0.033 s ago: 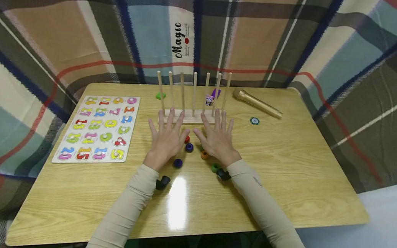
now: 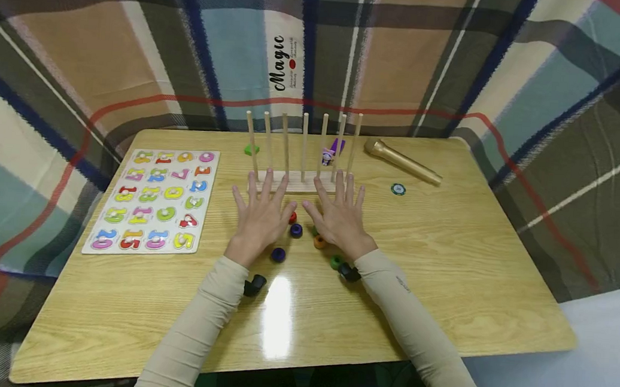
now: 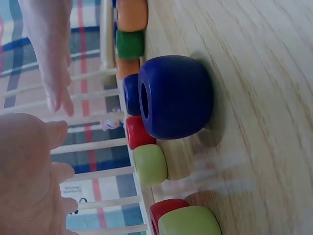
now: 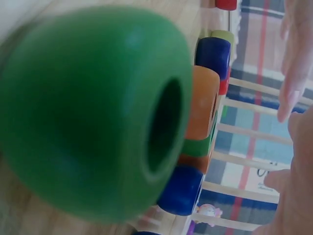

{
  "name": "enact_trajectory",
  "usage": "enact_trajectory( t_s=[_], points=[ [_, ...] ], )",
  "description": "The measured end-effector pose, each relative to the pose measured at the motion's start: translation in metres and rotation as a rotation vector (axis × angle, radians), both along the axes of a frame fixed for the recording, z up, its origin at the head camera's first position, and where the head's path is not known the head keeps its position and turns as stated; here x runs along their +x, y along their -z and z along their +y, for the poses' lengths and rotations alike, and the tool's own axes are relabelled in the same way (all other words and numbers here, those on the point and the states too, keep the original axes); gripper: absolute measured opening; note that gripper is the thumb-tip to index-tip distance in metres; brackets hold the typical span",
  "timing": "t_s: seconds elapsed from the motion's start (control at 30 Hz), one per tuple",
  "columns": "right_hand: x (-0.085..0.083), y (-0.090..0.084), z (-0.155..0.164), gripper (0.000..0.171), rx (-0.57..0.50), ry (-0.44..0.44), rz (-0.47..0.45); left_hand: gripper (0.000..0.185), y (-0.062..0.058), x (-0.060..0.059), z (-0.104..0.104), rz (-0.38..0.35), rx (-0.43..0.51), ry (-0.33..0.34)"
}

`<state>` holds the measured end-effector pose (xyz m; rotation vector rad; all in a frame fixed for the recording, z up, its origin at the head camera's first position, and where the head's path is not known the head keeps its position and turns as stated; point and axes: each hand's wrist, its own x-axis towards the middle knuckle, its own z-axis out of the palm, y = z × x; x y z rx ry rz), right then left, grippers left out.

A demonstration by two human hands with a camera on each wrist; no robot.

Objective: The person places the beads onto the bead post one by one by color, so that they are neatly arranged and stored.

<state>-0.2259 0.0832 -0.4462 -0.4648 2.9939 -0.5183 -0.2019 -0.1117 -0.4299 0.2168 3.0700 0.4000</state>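
— While the number puzzle board [image 2: 152,200] lies near the table's left edge, how much room is around the hands?

— Plenty: bare glossy wood-grain table [image 2: 461,270] stretches right of them and toward the near edge. The left hand [image 2: 261,217] lies flat, fingers spread, holding nothing; the right hand [image 2: 339,216] lies the same way beside it, fingertips near the peg rack [image 2: 300,182].

— Any change from the frame before?

— None visible; hands and beads sit as they did.

— And the beads?

— Rounded, smooth, each with a bored hole. A dark blue bead [image 2: 278,254] sits by the left wrist, a green bead [image 2: 336,261] by the right wrist, others between the hands. The rack carries seven thin upright wooden dowels. Further right lie a small round token [image 2: 398,189] and a gold microphone [image 2: 401,160].
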Motion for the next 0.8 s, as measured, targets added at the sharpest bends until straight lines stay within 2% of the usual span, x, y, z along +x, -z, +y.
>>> enact_trajectory(
  t_s=[0.3, 0.4, 0.5, 0.6, 0.7, 0.8],
  points=[
    [0.008, -0.005, -0.002, 0.075, -0.019, -0.006, 0.045, 0.070, -0.003, 0.006, -0.001, -0.001, 0.036, 0.018],
    [0.006, -0.011, -0.001, 0.076, -0.021, -0.031, 0.066, 0.070, -0.004, 0.000, -0.015, 0.001, 0.159, 0.027],
    [0.006, -0.020, 0.005, 0.070, -0.035, -0.072, 0.083, 0.065, -0.001, -0.011, -0.043, -0.009, 0.350, 0.015],
    [0.010, -0.030, 0.010, 0.054, -0.051, -0.133, 0.070, 0.061, 0.007, -0.028, -0.078, -0.043, 0.503, -0.004],
    [0.014, -0.037, 0.003, 0.039, -0.062, -0.231, 0.036, 0.068, 0.016, -0.048, -0.104, -0.091, 0.554, 0.017],
    [0.017, -0.039, -0.016, 0.031, -0.053, -0.363, 0.027, 0.081, 0.024, -0.067, -0.115, -0.128, 0.561, 0.057]
  ],
)
